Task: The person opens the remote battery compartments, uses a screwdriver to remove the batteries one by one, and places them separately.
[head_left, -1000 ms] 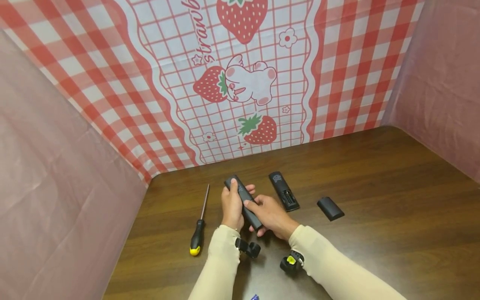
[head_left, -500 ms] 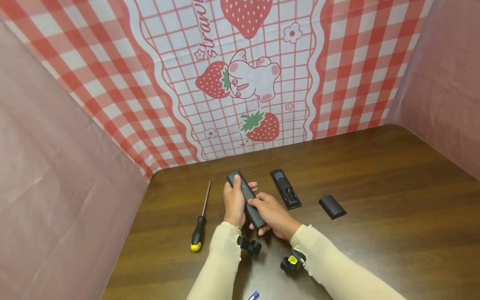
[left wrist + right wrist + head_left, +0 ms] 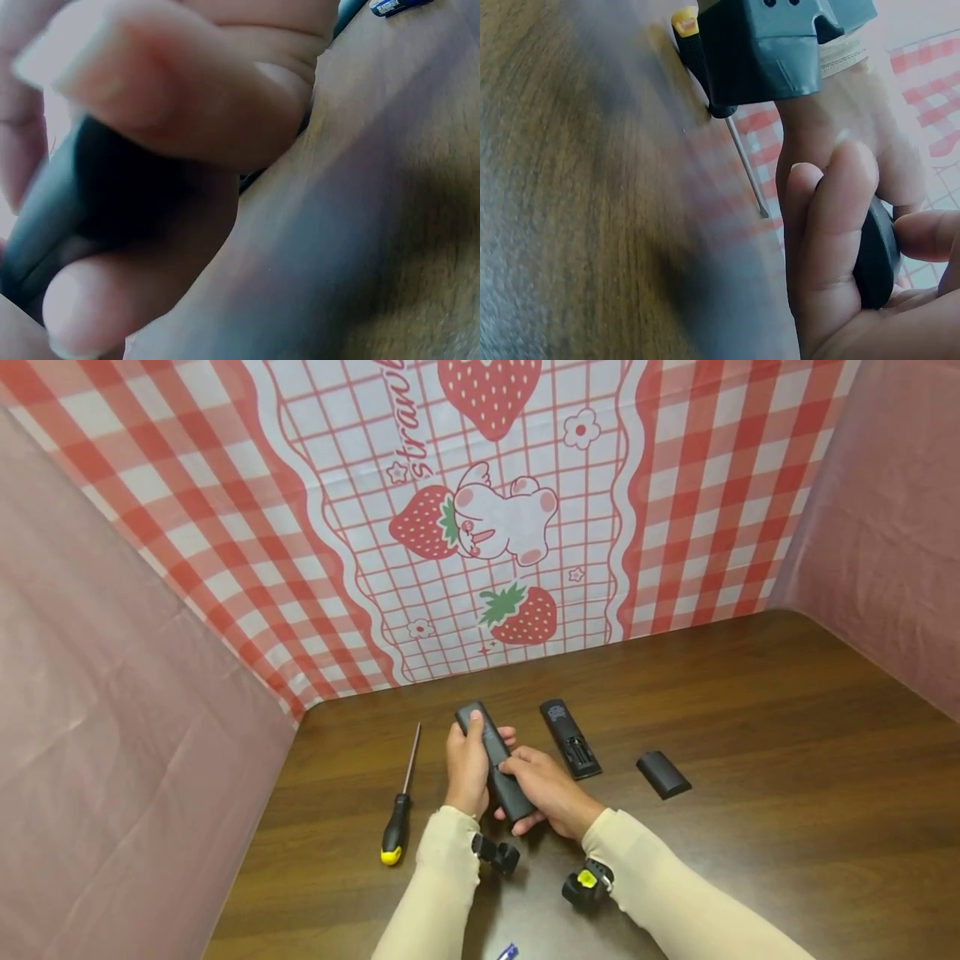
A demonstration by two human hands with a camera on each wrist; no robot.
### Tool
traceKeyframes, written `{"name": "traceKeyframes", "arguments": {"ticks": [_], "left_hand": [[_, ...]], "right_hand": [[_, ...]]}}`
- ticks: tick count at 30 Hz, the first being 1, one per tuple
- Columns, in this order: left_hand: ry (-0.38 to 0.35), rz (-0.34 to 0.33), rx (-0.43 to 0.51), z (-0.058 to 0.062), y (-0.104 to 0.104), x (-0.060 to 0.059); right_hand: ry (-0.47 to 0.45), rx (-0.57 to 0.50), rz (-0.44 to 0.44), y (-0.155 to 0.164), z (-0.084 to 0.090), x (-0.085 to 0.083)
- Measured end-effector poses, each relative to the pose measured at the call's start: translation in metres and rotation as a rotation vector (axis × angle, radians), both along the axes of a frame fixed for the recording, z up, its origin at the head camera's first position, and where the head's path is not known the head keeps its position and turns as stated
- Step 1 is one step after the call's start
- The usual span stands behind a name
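Both forearms reach forward over the worktop (image 3: 750, 710), wrists close together. The left hand (image 3: 467, 768) wraps the upper part of a slim black remote control (image 3: 493, 758), thumb laid along its face; the right hand (image 3: 546, 789) grips its lower end, fingers curled round it. The remote is held just above the worktop, tilted, between a screwdriver (image 3: 397, 810) and a second remote (image 3: 570, 739).
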State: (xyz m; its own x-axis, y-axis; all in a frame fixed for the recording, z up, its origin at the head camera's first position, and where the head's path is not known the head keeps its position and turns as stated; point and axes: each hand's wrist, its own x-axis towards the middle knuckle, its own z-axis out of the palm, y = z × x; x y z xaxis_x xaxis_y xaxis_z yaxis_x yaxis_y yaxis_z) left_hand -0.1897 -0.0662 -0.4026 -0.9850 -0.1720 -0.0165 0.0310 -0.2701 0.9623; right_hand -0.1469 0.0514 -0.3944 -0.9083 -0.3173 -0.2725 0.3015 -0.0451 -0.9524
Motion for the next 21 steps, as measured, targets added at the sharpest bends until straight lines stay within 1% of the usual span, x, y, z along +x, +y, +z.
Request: {"name": "traceKeyframes", "arguments": {"ticks": [9,15,21], "left_hand": [[-0.003,-0.014,0.000,0.000,-0.006,-0.002],[-0.004,0.004,0.019,-0.001,-0.008,-0.001],[-0.011,0.012,0.049,-0.002,-0.010,-0.002]], "right_hand": [[0.035,-0.045,0.042,0.002,-0.002,0.002],[0.079,-0.065,0.060,0.003,-0.005,0.003],[0.099,-0.094,0.071,0.003,-0.006,0.004]]}}
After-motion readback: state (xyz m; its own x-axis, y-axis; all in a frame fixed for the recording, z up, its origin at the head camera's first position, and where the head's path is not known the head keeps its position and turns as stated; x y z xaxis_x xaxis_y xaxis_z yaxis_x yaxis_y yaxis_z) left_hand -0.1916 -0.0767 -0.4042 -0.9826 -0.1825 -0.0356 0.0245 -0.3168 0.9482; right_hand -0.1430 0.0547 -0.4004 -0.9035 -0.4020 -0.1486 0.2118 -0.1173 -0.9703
